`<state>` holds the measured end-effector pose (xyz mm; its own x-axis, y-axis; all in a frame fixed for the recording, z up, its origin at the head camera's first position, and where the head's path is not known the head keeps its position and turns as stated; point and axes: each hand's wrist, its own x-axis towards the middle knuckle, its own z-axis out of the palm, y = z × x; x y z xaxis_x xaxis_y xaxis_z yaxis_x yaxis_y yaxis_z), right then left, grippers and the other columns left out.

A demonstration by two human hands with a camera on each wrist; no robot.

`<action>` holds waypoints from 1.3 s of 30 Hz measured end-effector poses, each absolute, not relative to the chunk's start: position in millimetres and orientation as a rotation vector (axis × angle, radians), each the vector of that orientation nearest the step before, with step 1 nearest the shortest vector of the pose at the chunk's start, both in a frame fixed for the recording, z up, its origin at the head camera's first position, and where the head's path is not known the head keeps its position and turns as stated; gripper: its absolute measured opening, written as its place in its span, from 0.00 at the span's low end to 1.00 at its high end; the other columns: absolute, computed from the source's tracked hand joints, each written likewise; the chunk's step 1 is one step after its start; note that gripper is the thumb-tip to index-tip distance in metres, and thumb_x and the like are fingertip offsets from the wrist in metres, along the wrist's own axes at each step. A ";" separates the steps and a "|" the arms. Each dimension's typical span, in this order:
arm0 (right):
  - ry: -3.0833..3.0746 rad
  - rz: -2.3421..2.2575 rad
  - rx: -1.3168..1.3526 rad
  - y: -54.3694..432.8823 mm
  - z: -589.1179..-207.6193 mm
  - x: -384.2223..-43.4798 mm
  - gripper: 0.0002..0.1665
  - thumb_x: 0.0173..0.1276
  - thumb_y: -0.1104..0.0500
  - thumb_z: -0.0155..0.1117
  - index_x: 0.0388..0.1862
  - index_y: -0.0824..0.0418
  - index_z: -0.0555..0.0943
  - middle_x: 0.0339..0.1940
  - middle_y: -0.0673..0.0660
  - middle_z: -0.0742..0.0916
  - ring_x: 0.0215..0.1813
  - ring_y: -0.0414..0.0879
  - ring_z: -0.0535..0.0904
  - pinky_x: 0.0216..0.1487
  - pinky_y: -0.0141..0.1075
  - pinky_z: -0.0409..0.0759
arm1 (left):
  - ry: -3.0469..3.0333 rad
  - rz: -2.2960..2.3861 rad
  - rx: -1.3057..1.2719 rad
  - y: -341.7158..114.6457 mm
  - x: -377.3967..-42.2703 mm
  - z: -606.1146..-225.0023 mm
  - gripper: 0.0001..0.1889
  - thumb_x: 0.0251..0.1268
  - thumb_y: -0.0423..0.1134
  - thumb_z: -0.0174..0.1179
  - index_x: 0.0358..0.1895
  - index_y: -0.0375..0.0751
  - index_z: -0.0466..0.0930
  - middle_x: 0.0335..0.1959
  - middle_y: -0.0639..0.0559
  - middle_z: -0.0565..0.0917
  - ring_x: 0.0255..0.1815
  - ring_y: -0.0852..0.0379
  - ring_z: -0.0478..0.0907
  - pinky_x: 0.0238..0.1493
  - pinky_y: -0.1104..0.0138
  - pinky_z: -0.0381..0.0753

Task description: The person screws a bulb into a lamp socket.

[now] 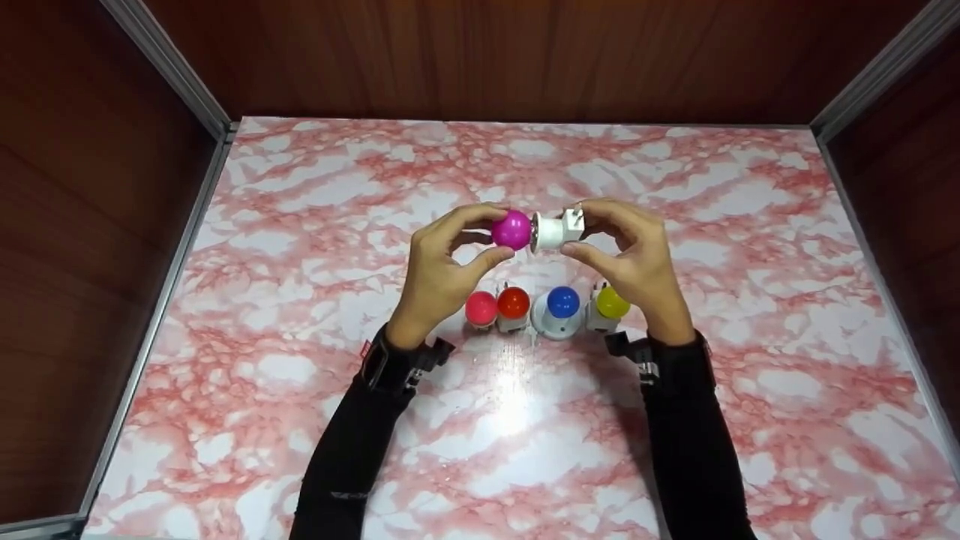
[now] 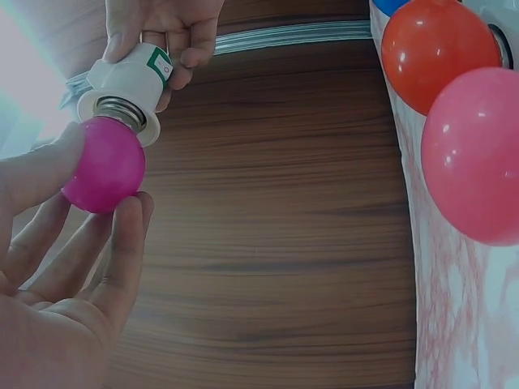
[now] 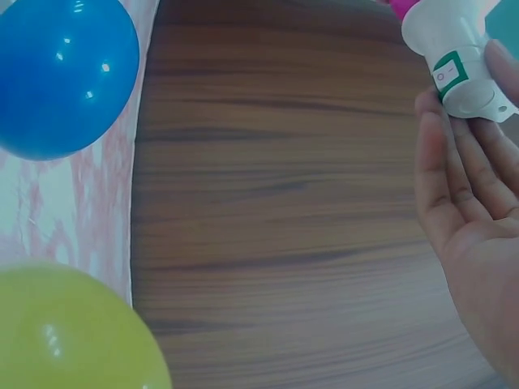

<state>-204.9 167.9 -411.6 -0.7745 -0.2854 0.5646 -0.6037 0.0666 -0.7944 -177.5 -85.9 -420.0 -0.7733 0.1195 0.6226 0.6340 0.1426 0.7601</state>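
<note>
My left hand pinches a magenta light bulb between thumb and fingers, up off the table. Opposite it, my right hand grips a white plug-in bulb socket with its prongs at the far end. In the left wrist view the metal screw base of the bulb sits at the socket's mouth, part of its thread showing. A green-edged switch marks the socket's side in the right wrist view. Bulb and socket lie in line, roughly level.
Nearer me stands a row of bulbs in white holders: pink, red, blue and yellow. The table has a red and white marbled top. Dark wood panels enclose its back and sides.
</note>
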 end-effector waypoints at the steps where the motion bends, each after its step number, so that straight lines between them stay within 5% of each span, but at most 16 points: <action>1: -2.087 1.774 0.897 168.1 -411.8 -204.9 0.24 0.57 0.78 0.77 0.54 0.78 0.84 0.50 0.40 0.92 0.47 0.38 0.88 0.56 0.29 0.90 | -2.007 -1.667 -0.724 -85.9 -177.5 -420.0 0.21 0.62 0.33 0.77 0.56 0.30 0.85 0.56 0.37 0.90 0.52 0.49 0.91 0.56 0.65 0.93; 19: -2.065 1.754 0.933 166.2 -411.1 -206.0 0.22 0.56 0.79 0.78 0.51 0.72 0.87 0.52 0.54 0.92 0.53 0.44 0.89 0.59 0.32 0.90 | -2.007 -1.633 -0.709 -84.4 -178.0 -421.4 0.25 0.62 0.37 0.78 0.57 0.26 0.84 0.56 0.35 0.89 0.51 0.49 0.91 0.56 0.66 0.93; 32: -2.071 1.778 0.889 167.0 -411.6 -204.8 0.23 0.55 0.77 0.79 0.52 0.77 0.86 0.51 0.42 0.92 0.49 0.40 0.89 0.58 0.29 0.90 | -1.956 -1.638 -0.753 -84.9 -178.7 -421.7 0.22 0.59 0.32 0.78 0.56 0.29 0.85 0.55 0.37 0.90 0.54 0.50 0.90 0.58 0.64 0.92; 39: -2.062 1.759 0.917 166.5 -412.0 -206.5 0.22 0.56 0.78 0.78 0.51 0.75 0.87 0.51 0.46 0.93 0.50 0.41 0.90 0.59 0.31 0.90 | -1.975 -1.620 -0.730 -84.1 -177.3 -422.0 0.23 0.58 0.32 0.79 0.56 0.28 0.85 0.53 0.36 0.89 0.51 0.50 0.90 0.56 0.65 0.93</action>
<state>-206.5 166.5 -412.0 -0.7595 -0.2827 0.5859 -0.6231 0.0573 -0.7800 -177.3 -84.1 -422.0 -0.7426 0.1008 0.6621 0.6691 0.1572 0.7264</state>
